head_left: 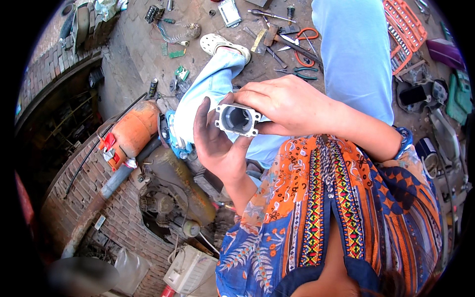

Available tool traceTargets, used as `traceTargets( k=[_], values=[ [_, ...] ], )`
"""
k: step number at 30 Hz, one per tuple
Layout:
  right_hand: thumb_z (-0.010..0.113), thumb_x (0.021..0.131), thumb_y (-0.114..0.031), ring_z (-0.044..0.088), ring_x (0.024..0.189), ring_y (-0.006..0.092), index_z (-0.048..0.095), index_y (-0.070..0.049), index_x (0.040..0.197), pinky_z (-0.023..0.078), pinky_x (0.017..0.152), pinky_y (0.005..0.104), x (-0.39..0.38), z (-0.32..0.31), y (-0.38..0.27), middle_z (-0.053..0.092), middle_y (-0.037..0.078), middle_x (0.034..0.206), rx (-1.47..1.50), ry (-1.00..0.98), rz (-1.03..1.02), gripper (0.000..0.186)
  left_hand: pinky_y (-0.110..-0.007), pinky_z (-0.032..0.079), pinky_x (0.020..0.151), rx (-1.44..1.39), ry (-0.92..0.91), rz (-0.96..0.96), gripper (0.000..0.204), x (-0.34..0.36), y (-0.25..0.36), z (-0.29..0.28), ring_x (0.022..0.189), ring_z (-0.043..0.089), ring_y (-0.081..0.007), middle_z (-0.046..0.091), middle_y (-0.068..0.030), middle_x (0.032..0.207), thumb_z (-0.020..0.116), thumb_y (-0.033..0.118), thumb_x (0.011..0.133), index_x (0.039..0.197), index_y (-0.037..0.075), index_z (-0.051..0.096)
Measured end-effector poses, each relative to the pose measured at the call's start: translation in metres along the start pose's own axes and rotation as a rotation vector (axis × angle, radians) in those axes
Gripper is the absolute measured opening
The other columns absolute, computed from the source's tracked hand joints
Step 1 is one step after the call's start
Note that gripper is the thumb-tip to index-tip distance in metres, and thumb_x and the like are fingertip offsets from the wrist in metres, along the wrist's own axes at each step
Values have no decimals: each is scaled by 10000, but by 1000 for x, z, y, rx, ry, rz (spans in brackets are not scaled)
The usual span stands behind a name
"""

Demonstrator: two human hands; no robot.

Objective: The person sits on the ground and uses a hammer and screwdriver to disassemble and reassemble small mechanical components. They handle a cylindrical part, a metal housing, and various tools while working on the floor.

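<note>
A grey cast-metal cylinder housing [226,119], roughly square with a round bore and lugs at its corners, is held up over my lap with its hollow end toward me. My left hand [217,143], its fingers darkened with grime, grips it from the left and below, thumb near the lower corner. From the right, my right hand [282,106] is wrapped over its top and side, with the thumb underneath. Both hands are closed on the one part. Its far end is hidden from view.
Ahead on the ground lie a hammer [271,35], scissors with orange handles [308,34], pliers [302,73] and a screwdriver [264,13]. An orange socket set case [405,29] lies far right. Left stand an orange cylinder [136,126] and a rusty tank [180,183].
</note>
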State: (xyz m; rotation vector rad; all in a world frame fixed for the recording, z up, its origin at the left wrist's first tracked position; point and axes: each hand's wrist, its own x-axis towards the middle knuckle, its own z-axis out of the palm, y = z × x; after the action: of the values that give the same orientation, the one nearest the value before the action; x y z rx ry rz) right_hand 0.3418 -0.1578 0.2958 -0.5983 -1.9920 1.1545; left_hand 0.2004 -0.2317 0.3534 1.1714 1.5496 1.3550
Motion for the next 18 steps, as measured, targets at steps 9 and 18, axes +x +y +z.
traceTargets(
  k=[9, 18],
  values=[
    [701, 719, -249, 623, 800, 298, 542, -41, 1066, 516, 651, 396, -1, 0, 1, 592, 95, 873, 52, 1, 24, 435, -366, 442, 940, 4, 6, -50, 843, 2, 4, 4, 1119, 543, -301, 557, -259, 1154, 790, -34, 604, 1315, -74, 339],
    [689, 754, -274, 607, 814, 359, 531, -7, 1044, 494, 667, 435, -6, 7, 8, 615, 149, 897, 238, -42, 77, 425, -358, 438, 941, 112, 18, -81, 816, 4, 6, 8, 1074, 573, -281, 588, -230, 1100, 780, -46, 609, 1306, -69, 356]
  ],
)
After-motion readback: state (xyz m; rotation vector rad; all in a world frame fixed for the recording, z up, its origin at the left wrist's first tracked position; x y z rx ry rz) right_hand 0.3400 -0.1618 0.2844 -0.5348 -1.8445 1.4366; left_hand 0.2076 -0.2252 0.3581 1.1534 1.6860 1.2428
